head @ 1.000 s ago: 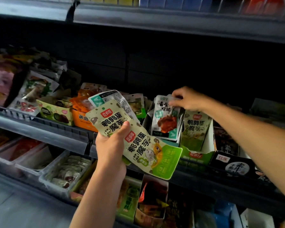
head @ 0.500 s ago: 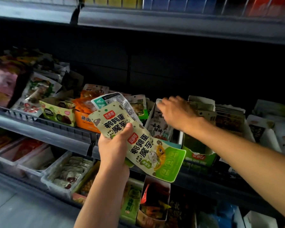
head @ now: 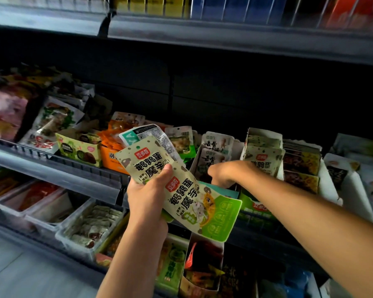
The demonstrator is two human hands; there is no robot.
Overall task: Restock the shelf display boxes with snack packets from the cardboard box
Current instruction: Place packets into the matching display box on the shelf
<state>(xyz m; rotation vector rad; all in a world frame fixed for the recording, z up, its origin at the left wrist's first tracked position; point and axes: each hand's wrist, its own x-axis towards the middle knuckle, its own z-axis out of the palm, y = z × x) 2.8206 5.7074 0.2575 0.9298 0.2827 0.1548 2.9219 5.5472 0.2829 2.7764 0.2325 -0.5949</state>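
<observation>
Orange display box point(head: 111, 159) sat full at shelf left, untouched. Left hand point(head: 148, 197) clamped a fanned stack of green snack packets point(head: 181, 186) in front of the shelf, likely as ready supply. Right hand point(head: 224, 173) reached down into the white display box point(head: 205, 166) among upright packets; fingers hidden, grip unclear. Green display box point(head: 251, 206) just right probably takes the matching stock.

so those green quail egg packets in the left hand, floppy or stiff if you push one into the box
Probably floppy: the packets bend and fan out past the left hand. The glossy film looks slippery, so they may slide apart. Likely light, since one hand holds several.
</observation>
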